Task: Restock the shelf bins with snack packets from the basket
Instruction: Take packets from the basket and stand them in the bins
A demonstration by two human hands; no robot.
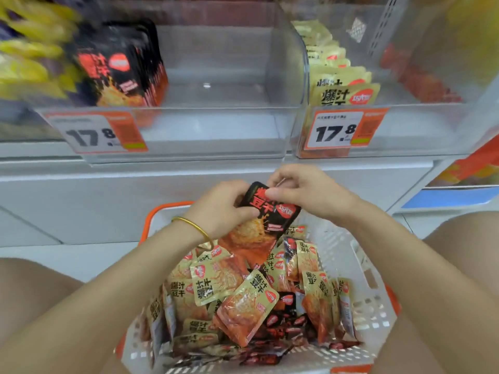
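Note:
A black snack packet (266, 225) is held over the far end of the white and orange basket (361, 268). My left hand (221, 209), with a gold bangle on the wrist, grips the packet's left edge. My right hand (299, 191) pinches its top edge. The basket holds several gold packets (216, 282) and black packets (286, 322) in a loose heap. On the shelf above, a clear bin (224, 130) holds a row of black packets (121, 68) at its left and is bare to the right. The clear bin (405, 125) on its right holds gold packets (343, 87).
Orange price tags reading 17.8 hang on the front of the left bin (97, 133) and the right bin (343, 130). Yellow packets (24, 63) fill the far left of the shelf. Red packets (421, 76) lie in the right bin's far side. My knees flank the basket.

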